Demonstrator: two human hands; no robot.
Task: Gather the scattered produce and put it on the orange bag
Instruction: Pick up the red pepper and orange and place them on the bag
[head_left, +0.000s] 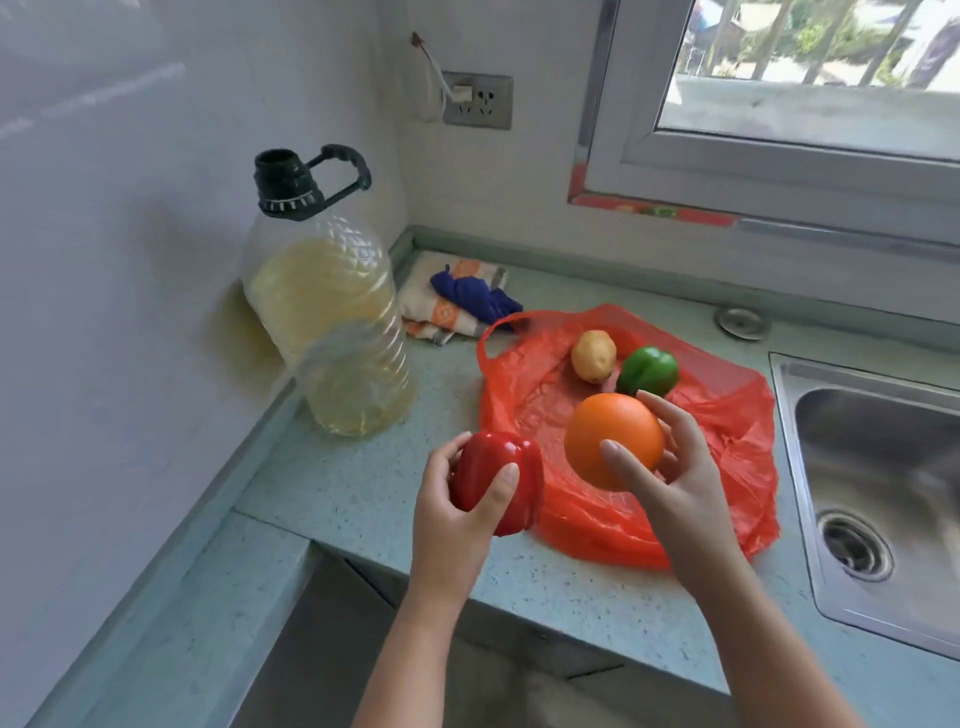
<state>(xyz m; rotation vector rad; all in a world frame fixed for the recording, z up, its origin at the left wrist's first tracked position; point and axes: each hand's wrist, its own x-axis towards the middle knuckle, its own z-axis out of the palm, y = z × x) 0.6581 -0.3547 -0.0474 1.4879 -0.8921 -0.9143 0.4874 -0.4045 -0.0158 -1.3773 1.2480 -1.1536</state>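
Left hand (457, 525): curled round the red pepper (493, 467), beside the orange bag (727, 441).
Right hand (675, 483): wrapped round the orange (608, 436), over the bag.
Feel: the pepper looks light and slippery; the orange looks firm and may roll. Hold their sides.
Past the hands: potato (594, 356) and green pepper (648, 370) on the bag.

Oil btl (332, 322), sink (883, 457) (cloth (431, 306) by wall)

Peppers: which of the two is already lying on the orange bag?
The green pepper, beside the potato on the orange bag; the red pepper is gripped in the left hand.
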